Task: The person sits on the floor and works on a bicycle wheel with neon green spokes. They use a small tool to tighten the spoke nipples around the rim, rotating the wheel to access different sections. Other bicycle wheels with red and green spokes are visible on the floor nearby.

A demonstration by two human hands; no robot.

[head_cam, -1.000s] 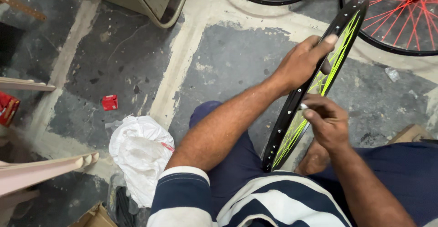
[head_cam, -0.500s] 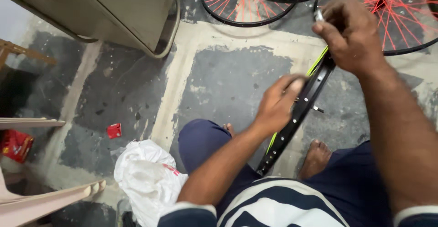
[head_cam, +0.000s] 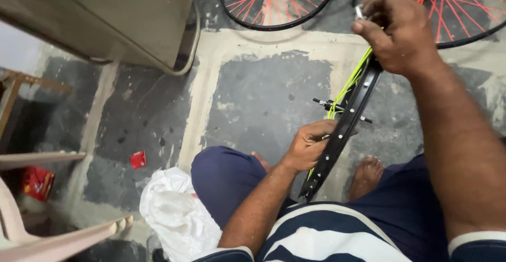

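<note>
Patched concrete floor (head_cam: 263,93) lies under a black rim (head_cam: 342,135) with yellow-green spokes (head_cam: 350,83), standing tilted between the seated person's knees. Left hand (head_cam: 308,146) is closed around its lower part; right hand (head_cam: 400,30) is clenched on its top edge. Red-spoked wheels (head_cam: 274,3) lie beyond, a white bag (head_cam: 176,214) near the left knee.

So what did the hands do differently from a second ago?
The right hand left the middle of the rim and went up to grip its top end. The left hand slid down from the top to hold the middle. The rim stays upright between the knees; the white bag hasn't moved.
</note>
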